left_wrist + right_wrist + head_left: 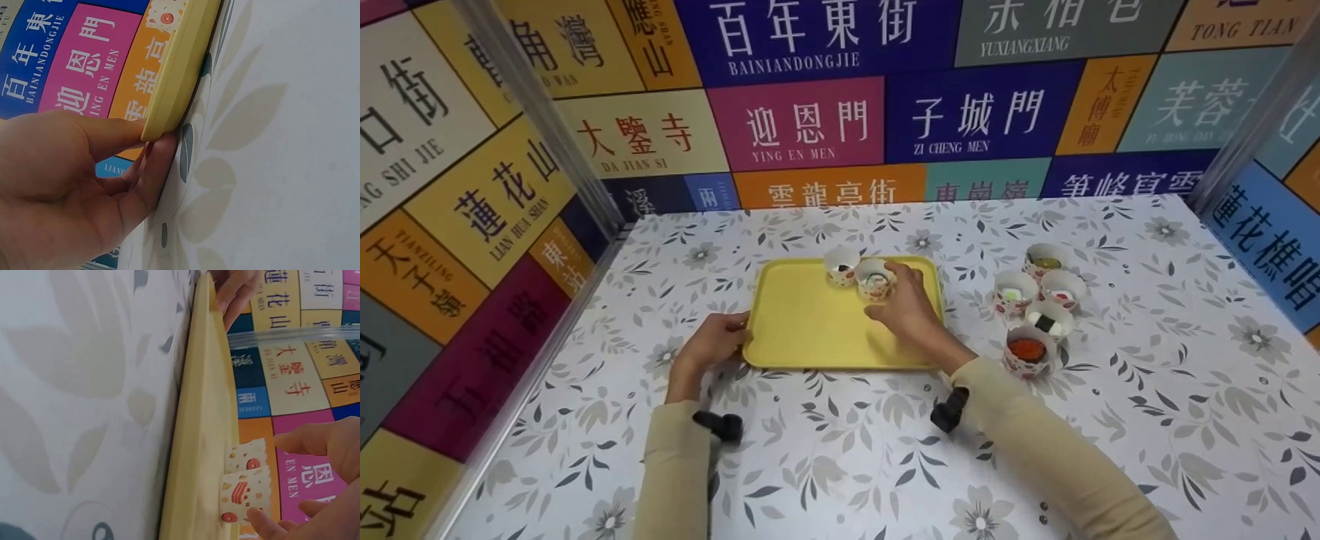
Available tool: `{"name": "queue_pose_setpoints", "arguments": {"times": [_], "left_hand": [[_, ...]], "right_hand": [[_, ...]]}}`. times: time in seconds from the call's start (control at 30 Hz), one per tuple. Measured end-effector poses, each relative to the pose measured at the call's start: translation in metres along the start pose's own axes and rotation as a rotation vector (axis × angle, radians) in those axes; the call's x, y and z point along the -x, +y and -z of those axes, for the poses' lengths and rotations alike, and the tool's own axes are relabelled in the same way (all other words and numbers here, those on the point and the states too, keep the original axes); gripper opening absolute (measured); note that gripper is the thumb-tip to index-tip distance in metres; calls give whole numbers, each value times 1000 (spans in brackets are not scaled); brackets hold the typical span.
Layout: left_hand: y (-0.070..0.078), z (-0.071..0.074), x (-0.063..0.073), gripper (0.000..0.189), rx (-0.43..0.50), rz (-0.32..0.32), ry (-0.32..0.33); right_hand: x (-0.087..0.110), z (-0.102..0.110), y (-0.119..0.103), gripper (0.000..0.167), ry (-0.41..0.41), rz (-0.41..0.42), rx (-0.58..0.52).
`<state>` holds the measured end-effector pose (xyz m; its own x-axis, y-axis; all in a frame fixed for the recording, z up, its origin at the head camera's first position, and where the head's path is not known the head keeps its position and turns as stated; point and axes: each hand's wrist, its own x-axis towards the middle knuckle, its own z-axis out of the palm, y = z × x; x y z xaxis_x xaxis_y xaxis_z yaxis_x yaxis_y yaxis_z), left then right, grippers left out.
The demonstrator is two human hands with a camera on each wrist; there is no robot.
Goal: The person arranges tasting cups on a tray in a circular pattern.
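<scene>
In the head view my left hand (pixel 710 346) pinches the left edge of a yellow tray (pixel 802 330). The left wrist view shows the thumb on the rim of the tray (pixel 183 73) and fingers under it. Over the tray's back right part is my right hand (pixel 911 307), its thumb and fingers spread about a patterned paper cup (pixel 875 280). A fingertip overlaps this cup (pixel 244 492) in the right wrist view, while the thumb stands apart from it. A second paper cup (pixel 841 268) stands just left of it on the tray, something dark inside.
Right of the tray stand several more paper cups, close together. One cup (pixel 1025 352) holds something orange-red; behind it a cup (pixel 1048 322) holds a white piece with a black band. A flower-print cloth (pixel 825 450) covers the table. Sign-printed walls (pixel 810 124) rise behind and at both sides.
</scene>
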<state>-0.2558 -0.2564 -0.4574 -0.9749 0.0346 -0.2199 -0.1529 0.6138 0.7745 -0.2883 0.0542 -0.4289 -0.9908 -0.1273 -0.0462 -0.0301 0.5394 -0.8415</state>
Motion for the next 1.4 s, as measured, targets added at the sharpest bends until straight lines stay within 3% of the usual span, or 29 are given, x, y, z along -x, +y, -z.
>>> {"name": "queue_pose_setpoints", "arguments": {"times": [0.27, 0.53, 0.67, 1.07, 1.27, 1.4], "left_hand": [[0, -1, -1, 46, 10, -2, -1], [-4, -1, -1, 46, 91, 2, -22], [-4, -1, -2, 46, 73, -7, -19], [-2, -1, -1, 46, 21, 8, -1], [0, -3, 0, 45, 37, -2, -13], [-1, -4, 0, 45, 76, -16, -15]], "right_hand": [[19, 24, 0, 79, -60, 3, -68], [34, 46, 11, 72, -25, 38, -159], [43, 57, 18, 69, -15, 74, -174], [75, 83, 35, 65, 61, 145, -33], [91, 94, 46, 68, 146, 146, 51], [99, 100, 55, 69, 159, 138, 55]]}}
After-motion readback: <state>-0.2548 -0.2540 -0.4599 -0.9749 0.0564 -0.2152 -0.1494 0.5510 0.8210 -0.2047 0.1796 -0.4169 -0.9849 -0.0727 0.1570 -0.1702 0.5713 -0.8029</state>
